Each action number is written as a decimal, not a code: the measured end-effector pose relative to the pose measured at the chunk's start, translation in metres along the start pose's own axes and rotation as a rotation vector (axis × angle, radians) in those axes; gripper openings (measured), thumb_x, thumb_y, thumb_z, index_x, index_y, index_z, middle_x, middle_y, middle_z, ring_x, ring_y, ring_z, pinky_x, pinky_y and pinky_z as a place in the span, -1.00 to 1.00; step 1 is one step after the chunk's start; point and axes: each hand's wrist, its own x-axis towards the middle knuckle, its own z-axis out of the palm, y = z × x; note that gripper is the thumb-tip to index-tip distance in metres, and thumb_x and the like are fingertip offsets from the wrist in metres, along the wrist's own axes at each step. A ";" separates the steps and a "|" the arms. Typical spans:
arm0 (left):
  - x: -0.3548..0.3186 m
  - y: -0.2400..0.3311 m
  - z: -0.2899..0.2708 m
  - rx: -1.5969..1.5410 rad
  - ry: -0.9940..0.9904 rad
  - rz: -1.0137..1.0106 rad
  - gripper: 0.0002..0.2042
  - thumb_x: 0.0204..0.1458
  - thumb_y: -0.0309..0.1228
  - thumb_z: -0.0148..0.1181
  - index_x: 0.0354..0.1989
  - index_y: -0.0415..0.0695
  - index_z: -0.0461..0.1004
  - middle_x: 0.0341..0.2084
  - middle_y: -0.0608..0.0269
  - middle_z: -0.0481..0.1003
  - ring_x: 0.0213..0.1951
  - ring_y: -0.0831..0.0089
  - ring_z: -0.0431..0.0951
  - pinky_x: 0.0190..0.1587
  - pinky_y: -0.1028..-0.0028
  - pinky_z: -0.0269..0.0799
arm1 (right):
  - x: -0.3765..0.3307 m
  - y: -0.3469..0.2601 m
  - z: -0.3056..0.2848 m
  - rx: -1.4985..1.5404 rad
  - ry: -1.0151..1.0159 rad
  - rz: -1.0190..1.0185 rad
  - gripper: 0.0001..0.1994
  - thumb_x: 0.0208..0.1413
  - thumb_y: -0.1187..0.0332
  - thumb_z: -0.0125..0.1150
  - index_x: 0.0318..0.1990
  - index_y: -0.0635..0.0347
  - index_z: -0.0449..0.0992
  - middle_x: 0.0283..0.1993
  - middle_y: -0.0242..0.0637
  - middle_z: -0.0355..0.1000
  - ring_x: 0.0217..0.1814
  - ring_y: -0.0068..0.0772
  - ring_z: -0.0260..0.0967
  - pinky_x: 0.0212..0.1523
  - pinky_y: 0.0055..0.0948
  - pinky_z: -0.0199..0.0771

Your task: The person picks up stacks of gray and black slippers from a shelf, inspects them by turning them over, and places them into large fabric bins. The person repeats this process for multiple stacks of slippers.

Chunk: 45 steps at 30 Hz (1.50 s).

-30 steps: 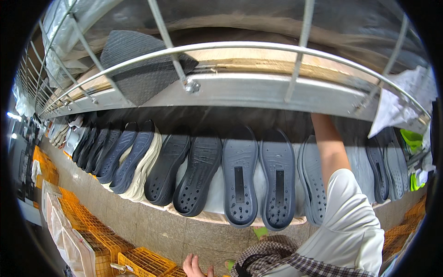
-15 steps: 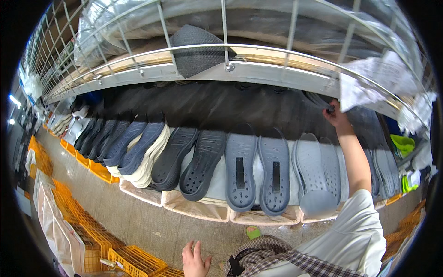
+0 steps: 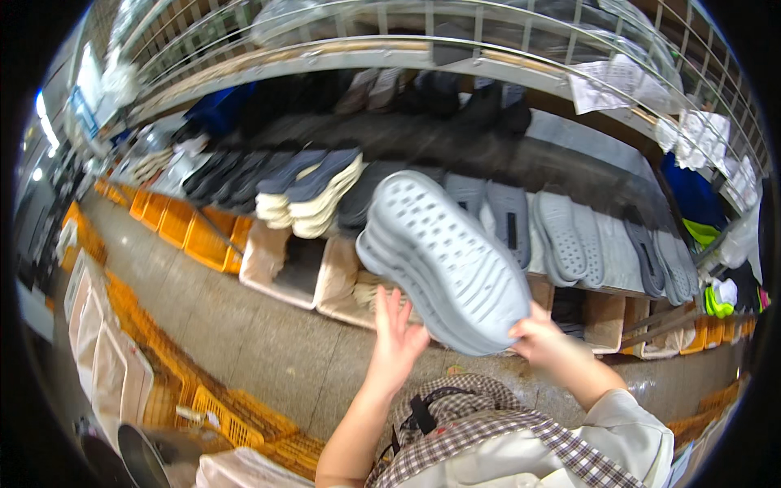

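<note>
A stack of light grey shoe soles (image 3: 451,264), perforated toward one end and grooved toward the other, is tilted up in front of me. My right hand (image 3: 533,333) grips the stack at its near right end, thumb on top. Beside its lower left edge, my left hand (image 3: 399,337) is open with the fingers spread; whether it touches the soles I cannot tell. Behind the stack, on the shelf, lie dark grey soles (image 3: 508,215), partly covered by it. Farther right is a pair of light grey soles (image 3: 561,236).
Navy soles on cream ones (image 3: 313,191) and black soles (image 3: 224,175) line the shelf to the left. Lined bins (image 3: 277,264) stand below. Yellow crates (image 3: 224,419) are at lower left. A wire mesh rack (image 3: 521,28) with hanging papers (image 3: 606,85) runs overhead.
My right hand has come back from the shelf's far right, now holding the grey soles in front of me. My left hand has risen toward them. The view has shifted.
</note>
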 end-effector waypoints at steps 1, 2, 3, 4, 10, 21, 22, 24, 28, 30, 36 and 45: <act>-0.003 0.002 -0.003 -0.171 0.165 -0.076 -0.14 0.13 -0.21 0.05 0.34 -0.03 -0.55 0.33 0.00 -0.18 0.32 0.14 -0.05 0.28 0.12 -0.04 | 0.004 0.023 0.015 -0.316 -0.060 -0.086 -0.13 -0.24 0.61 0.03 0.34 0.18 -0.16 0.28 -0.07 0.06 0.23 -0.10 0.19 0.15 -0.22 0.29; -0.008 0.003 -0.009 -0.380 0.280 -0.040 -0.18 0.18 -0.22 -0.02 0.33 0.00 -0.58 0.33 0.03 -0.15 0.31 0.15 -0.03 0.28 0.15 -0.05 | 0.010 0.041 0.028 -0.590 -0.154 -0.149 -0.09 -0.22 0.60 0.05 0.37 0.13 -0.25 0.31 -0.10 0.01 0.25 -0.11 0.16 0.14 -0.28 0.28; -0.012 0.003 -0.016 -0.382 0.350 0.008 -0.32 0.23 -0.18 -0.13 0.35 0.02 -0.42 0.30 0.12 -0.07 0.28 0.21 0.04 0.27 0.18 -0.02 | 0.006 0.055 0.037 -0.608 -0.307 -0.226 -0.08 -0.18 0.52 0.10 0.37 0.16 -0.29 0.36 -0.05 -0.11 0.27 -0.11 0.10 0.12 -0.31 0.26; -0.018 0.002 -0.026 -0.429 0.406 0.012 -0.35 0.23 -0.15 -0.14 0.35 -0.01 -0.35 0.29 0.13 -0.03 0.26 0.22 0.06 0.27 0.20 0.00 | 0.006 0.066 0.046 -0.853 -0.368 -0.358 -0.08 -0.19 0.47 0.15 0.36 0.16 -0.25 0.32 0.01 -0.13 0.24 -0.03 0.11 0.12 -0.26 0.26; -0.068 -0.007 -0.081 -0.607 0.472 0.050 -0.49 0.17 -0.09 -0.11 0.18 -0.19 0.17 0.02 0.11 0.36 0.01 0.25 0.42 0.03 0.27 0.40 | -0.003 0.092 0.087 -1.336 -0.758 -0.766 0.14 -0.46 -0.08 0.52 0.33 0.06 -0.04 0.14 0.17 -0.08 0.13 0.17 0.08 0.10 -0.13 0.27; -0.100 -0.014 -0.085 -0.768 0.347 0.064 -0.54 0.20 -0.11 -0.18 0.12 -0.20 0.23 -0.09 0.13 0.44 -0.13 0.30 0.51 -0.11 0.33 0.51 | -0.006 0.095 0.110 -1.199 -0.856 -0.905 0.10 -0.49 -0.11 0.52 0.29 0.01 0.04 0.05 0.04 -0.04 -0.08 -0.01 0.14 -0.03 -0.23 0.30; -0.101 -0.015 -0.085 -0.745 0.337 0.061 -0.54 0.20 -0.11 -0.18 0.12 -0.20 0.23 -0.08 0.14 0.44 -0.12 0.30 0.51 -0.10 0.34 0.51 | -0.006 0.094 0.111 -1.145 -0.862 -0.886 0.11 -0.47 -0.14 0.49 0.29 0.06 0.02 0.04 0.02 -0.02 -0.08 -0.06 0.14 -0.02 -0.24 0.29; -0.101 -0.018 -0.086 -0.685 0.287 0.079 -0.54 0.21 -0.10 -0.20 0.12 -0.19 0.22 -0.07 0.13 0.42 -0.11 0.30 0.50 -0.10 0.36 0.50 | -0.005 0.094 0.113 -1.015 -0.828 -0.782 0.10 -0.39 -0.18 0.43 0.30 0.18 0.00 0.01 -0.04 0.04 -0.07 -0.15 0.15 0.01 -0.28 0.25; -0.101 -0.023 -0.079 -0.609 0.172 0.021 -0.53 0.22 -0.09 -0.23 0.13 -0.18 0.20 -0.04 0.13 0.40 -0.07 0.30 0.47 -0.08 0.37 0.49 | 0.001 0.095 0.116 -0.621 -0.699 -0.451 -0.28 0.14 -0.05 0.04 0.28 0.32 0.05 0.04 -0.18 0.20 0.13 -0.32 0.14 0.19 -0.37 0.11; -0.102 -0.020 -0.073 -0.589 0.163 0.005 -0.54 0.22 -0.09 -0.23 0.13 -0.18 0.20 -0.04 0.13 0.40 -0.07 0.30 0.46 -0.07 0.38 0.48 | 0.006 0.092 0.118 -0.654 -0.625 -0.388 -0.43 0.24 0.08 -0.07 0.24 0.34 0.12 0.14 -0.14 0.20 0.22 -0.34 0.12 0.22 -0.38 0.10; -0.102 -0.004 -0.060 -0.462 0.314 0.094 -0.56 0.21 -0.15 -0.17 0.11 -0.22 0.22 -0.04 0.11 0.40 -0.08 0.34 0.48 -0.09 0.37 0.49 | 0.017 0.090 0.129 -0.505 -0.555 -0.054 -0.45 0.24 0.11 -0.06 0.22 0.36 0.15 0.20 -0.14 0.20 0.22 -0.38 0.14 0.22 -0.41 0.09; -0.110 -0.002 -0.062 -0.432 0.375 -0.001 -0.47 0.17 -0.17 -0.06 0.24 -0.19 0.08 0.11 0.12 0.28 0.08 0.31 0.35 0.07 0.32 0.36 | 0.024 0.089 0.123 -0.740 -0.707 -0.180 -0.08 -0.14 0.08 0.38 0.29 0.34 -0.02 0.24 0.04 0.03 0.34 -0.08 -0.10 0.31 -0.21 -0.08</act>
